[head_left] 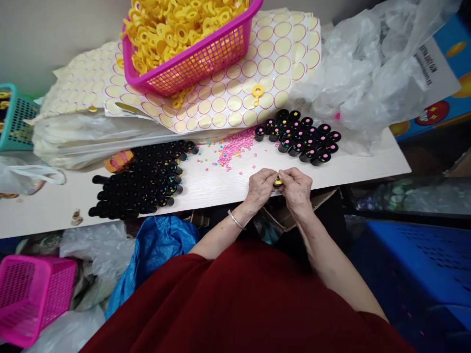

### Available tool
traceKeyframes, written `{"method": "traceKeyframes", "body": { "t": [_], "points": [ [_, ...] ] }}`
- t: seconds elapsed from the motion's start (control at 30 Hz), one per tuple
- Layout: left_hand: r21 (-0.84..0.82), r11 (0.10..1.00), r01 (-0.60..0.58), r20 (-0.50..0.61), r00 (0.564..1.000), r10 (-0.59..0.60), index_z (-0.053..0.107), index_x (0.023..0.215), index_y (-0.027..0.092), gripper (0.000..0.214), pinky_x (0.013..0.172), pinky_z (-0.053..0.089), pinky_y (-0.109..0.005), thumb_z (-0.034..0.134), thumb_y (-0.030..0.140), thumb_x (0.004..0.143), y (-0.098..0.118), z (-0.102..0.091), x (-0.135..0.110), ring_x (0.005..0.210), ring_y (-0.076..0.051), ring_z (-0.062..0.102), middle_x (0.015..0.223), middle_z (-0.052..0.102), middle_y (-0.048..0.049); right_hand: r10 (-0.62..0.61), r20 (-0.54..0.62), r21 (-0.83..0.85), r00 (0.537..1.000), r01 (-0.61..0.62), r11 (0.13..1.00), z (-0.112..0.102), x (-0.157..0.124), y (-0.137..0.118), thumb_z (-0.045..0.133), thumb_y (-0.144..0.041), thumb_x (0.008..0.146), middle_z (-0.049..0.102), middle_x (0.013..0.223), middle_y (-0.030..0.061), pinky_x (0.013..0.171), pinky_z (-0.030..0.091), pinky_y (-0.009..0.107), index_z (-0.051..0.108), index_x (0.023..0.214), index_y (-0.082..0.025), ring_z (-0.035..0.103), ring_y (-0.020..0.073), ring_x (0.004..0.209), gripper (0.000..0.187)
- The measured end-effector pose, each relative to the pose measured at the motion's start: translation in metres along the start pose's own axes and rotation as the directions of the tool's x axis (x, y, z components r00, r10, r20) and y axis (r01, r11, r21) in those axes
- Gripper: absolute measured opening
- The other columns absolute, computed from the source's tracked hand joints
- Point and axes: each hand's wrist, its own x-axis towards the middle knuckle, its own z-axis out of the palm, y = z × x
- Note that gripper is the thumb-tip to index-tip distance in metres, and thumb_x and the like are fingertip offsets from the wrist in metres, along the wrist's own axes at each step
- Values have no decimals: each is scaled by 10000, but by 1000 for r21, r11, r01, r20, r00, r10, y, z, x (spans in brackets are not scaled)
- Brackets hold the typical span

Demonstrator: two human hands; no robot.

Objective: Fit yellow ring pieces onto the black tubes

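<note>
My left hand [261, 187] and my right hand [296, 186] meet at the table's front edge, fingers pinched around one small black cup with a yellow ring [278, 182] on top. Most of that cup is hidden by the fingers. Just beyond them stands a group of small black cups [300, 135], many with pink candy pieces in their mouths. Loose pink candy pieces [235, 147], mixed with a few blue and yellow ones, lie scattered on the white table [213, 189]. To the left, a larger cluster of black cups [138, 189] lies on its side.
A pink basket [191, 68] heaped with yellow plastic rings [176, 32] sits on sheets of round stickers [235, 103] at the back. One yellow ring piece [258, 92] lies on the sheets. Clear plastic bags [353, 83] crowd the right end; a blue crate [423, 255] stands below.
</note>
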Motion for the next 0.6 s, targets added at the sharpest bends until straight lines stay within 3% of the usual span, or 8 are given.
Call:
{"method": "traceKeyframes", "body": {
  "t": [0.17,0.37,0.6],
  "points": [
    [-14,999,-50,99,994,51,619,787,136,313,447,319,-181,596,446,755,-3,-9,-2,489,-39,430,659,523,16,22,22,89,1000,-24,996,0,-3,0,659,-436,656,467,498,-64,353,284,207,580,671,-181,394,73,390,267],
    [68,976,-206,174,966,192,649,841,136,412,504,337,-188,793,386,548,-6,-12,-2,542,-28,406,761,530,24,-15,-64,228,998,29,973,-3,-6,2,697,-472,632,456,457,-86,371,286,201,506,650,-195,352,58,370,337],
    [103,971,-216,88,974,207,638,743,119,381,504,304,-194,801,380,517,-7,-4,-2,531,-33,373,664,503,45,-70,124,187,990,46,981,-23,-6,-3,755,-372,567,535,545,-66,444,366,207,562,661,-177,442,65,446,290]
  ]
}}
